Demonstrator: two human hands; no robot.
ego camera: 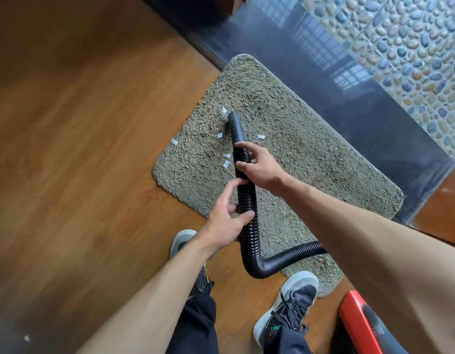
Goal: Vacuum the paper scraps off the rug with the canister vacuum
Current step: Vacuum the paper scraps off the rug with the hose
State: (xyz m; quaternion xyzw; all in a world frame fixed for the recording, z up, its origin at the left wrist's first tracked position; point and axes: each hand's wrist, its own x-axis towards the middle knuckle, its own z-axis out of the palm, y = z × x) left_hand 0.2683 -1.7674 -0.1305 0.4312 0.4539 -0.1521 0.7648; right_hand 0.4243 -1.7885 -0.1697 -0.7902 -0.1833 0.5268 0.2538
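A shaggy grey-green rug [298, 154] lies on the wooden floor. Several white paper scraps [226, 163] are scattered on its left half, one [174, 141] at its left edge. A black ribbed vacuum hose [247, 200] runs across the rug, and its smooth nozzle [235, 125] points down at the rug beside a scrap [224, 111]. My right hand [259, 166] grips the hose just behind the nozzle. My left hand [227, 223] grips the hose lower down. The red canister vacuum [359, 325] shows partly at the bottom right, behind my right arm.
A dark polished stone threshold [349, 80] runs along the rug's far side, with pebble-patterned tiles [413, 60] beyond it. My two feet in dark shoes [290, 307] stand at the rug's near edge. One small scrap [26, 338] lies on the wooden floor at the bottom left.
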